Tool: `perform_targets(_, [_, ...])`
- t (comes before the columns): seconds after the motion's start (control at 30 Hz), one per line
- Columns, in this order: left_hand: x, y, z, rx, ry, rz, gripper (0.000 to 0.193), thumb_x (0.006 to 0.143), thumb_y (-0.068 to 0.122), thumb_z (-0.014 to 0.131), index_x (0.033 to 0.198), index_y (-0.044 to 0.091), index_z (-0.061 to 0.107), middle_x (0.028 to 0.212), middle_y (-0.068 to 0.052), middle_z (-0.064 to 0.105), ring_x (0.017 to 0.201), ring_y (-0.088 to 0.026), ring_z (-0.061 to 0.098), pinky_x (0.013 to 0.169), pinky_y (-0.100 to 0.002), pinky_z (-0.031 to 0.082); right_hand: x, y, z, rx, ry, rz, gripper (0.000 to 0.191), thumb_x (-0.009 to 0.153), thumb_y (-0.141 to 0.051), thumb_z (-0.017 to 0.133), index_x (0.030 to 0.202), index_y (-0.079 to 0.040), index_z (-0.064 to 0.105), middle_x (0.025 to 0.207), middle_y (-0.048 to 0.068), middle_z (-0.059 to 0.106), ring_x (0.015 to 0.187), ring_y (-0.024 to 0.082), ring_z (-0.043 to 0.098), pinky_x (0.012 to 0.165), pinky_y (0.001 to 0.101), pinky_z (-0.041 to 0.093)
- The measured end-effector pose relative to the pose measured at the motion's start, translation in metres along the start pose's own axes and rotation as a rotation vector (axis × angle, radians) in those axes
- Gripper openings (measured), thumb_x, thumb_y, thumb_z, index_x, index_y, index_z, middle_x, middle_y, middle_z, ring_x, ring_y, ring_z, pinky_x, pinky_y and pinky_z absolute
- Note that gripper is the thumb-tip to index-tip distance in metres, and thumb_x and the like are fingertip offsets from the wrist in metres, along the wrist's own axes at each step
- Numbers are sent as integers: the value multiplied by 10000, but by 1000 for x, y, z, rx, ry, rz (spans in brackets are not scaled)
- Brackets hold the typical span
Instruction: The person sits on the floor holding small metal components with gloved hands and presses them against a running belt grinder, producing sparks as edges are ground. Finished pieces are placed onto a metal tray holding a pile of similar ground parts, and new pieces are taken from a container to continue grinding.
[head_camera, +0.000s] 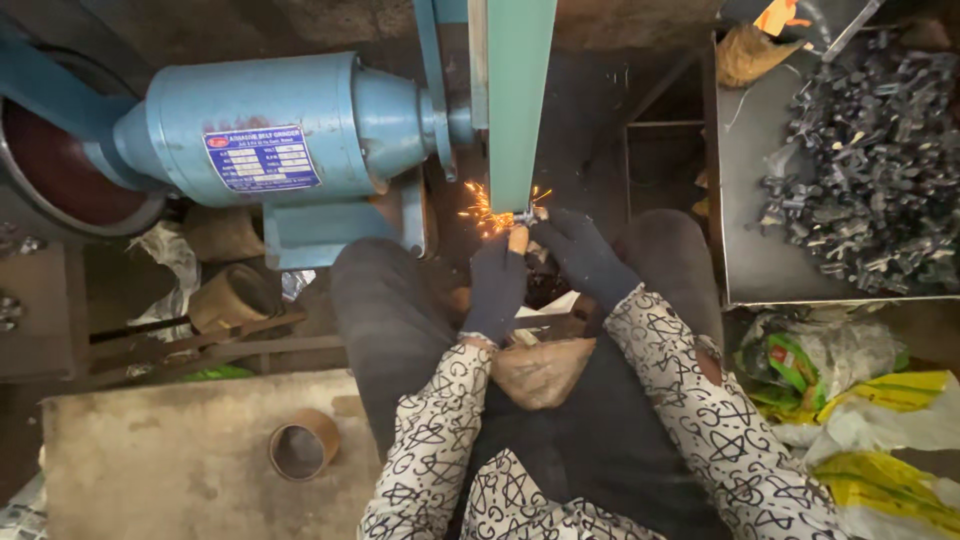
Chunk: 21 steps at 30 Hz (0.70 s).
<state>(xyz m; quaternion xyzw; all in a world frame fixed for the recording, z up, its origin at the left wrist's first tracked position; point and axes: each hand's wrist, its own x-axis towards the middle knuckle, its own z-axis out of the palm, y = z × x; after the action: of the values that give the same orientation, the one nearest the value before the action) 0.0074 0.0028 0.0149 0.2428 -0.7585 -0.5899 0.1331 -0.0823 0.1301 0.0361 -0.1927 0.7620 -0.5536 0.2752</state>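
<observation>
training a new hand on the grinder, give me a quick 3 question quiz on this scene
1. True or false: sparks fly where the small metal piece meets the green belt.
2. What covers the left hand and right hand? A) dark gloves B) nothing C) white mitts
3. Which side of the person is the tray of dark metal parts on?

Key: 1 true; 2 A; 3 their right.

Dark gloves cover both hands (540, 265); the white sleeves (430, 450) bear black star outlines.
</observation>
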Motion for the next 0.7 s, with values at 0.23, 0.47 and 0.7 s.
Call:
perform_targets(0.23, [-1,11,-7,-32,-94,-37,267,1002,217,567,1120,27,713,871,-107,771,780,-189,733,709,-355,561,-4,1,-4,126,-52,-45,249,1012,-186,598,1174,-27,700,897,5,699,801,55,611,712,258,532])
perform_targets(0.47, [-14,7,-16,-484,-124,-2,254,1063,142,581,1229,-22,681,1125,-42,698,1043,-123,631,928,-274,508,-34,-13,6,153,-17,-41,169,1004,-152,674,1071,-1,711,909,32,670,854,63,582,757,255,494])
perform_targets(0.7, [-10,0,-21,-393,-68,18,246,1079,217,595,1153,-1,682,1025,-37,704,929,-83,609,826,-264,507,-25,-8,13,143,29,28,247,1054,-225,550,1033,-28,697,808,46,700,723,97,628,668,284,518])
